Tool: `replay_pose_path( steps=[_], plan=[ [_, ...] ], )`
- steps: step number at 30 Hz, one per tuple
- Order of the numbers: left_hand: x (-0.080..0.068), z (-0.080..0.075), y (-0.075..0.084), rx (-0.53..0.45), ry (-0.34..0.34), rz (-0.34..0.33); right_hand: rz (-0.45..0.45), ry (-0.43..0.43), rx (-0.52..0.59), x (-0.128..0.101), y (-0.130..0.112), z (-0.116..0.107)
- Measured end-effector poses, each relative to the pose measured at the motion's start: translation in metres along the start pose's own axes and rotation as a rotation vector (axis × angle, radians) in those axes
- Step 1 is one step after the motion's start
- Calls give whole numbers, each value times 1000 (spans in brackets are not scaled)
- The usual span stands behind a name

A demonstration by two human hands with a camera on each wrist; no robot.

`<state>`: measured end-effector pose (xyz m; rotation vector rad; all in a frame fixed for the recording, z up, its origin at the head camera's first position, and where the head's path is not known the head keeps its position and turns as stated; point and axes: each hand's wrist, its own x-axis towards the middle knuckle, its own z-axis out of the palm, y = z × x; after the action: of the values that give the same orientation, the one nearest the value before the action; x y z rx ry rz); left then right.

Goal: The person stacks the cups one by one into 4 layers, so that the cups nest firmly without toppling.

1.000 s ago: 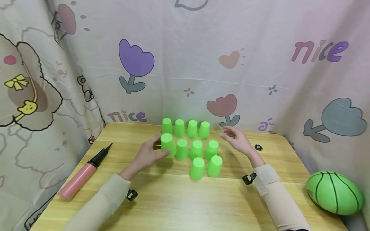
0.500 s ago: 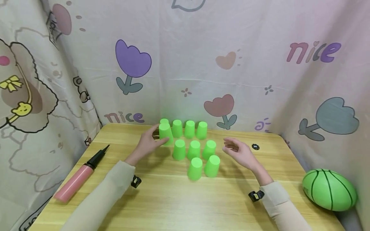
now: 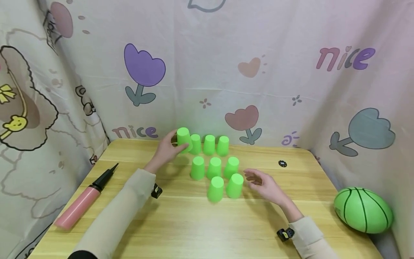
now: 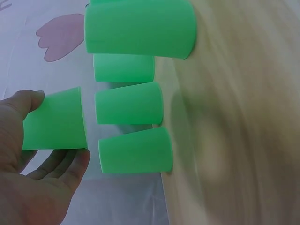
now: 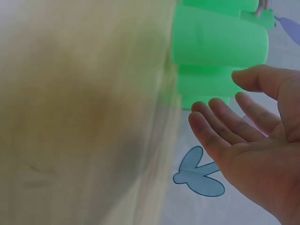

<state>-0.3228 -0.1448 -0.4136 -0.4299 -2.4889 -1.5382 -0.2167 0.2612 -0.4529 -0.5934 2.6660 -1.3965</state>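
My left hand (image 3: 166,149) holds an upside-down green cup (image 3: 183,138) between thumb and fingers at the back left. In the left wrist view this held cup (image 4: 55,119) is raised off the table. It hides the back row's left end in the head view. Other upside-down cups stand in rows: a back row cup (image 3: 209,145), a middle row cup (image 3: 197,168), and two front cups, left (image 3: 215,189) and right (image 3: 234,186). My right hand (image 3: 266,185) hovers right of the front cups, holding nothing; its fingers (image 5: 225,129) are loosely bent.
On the wooden table (image 3: 181,223), a pink hand pump (image 3: 79,207) with a black nozzle lies at the left. A black round chip (image 3: 283,163) lies at the back right. Near the right edge is a green ball (image 3: 363,210) with dark lines. A printed curtain (image 3: 194,64) closes off the back.
My left hand has lifted the cup from the middle row's left end and carried it back toward the back row's left end. My right hand has come nearer the front edge.
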Motion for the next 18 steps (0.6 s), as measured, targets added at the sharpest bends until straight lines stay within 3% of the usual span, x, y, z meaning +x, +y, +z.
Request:
replay_pose_path(
  steps=[8, 18],
  plan=[
    [22, 2, 9, 15, 10, -34, -21, -130, 42, -4, 4, 10],
    [38, 7, 8, 28, 15, -94, -19, -144, 87, -3, 6, 18]
  ],
)
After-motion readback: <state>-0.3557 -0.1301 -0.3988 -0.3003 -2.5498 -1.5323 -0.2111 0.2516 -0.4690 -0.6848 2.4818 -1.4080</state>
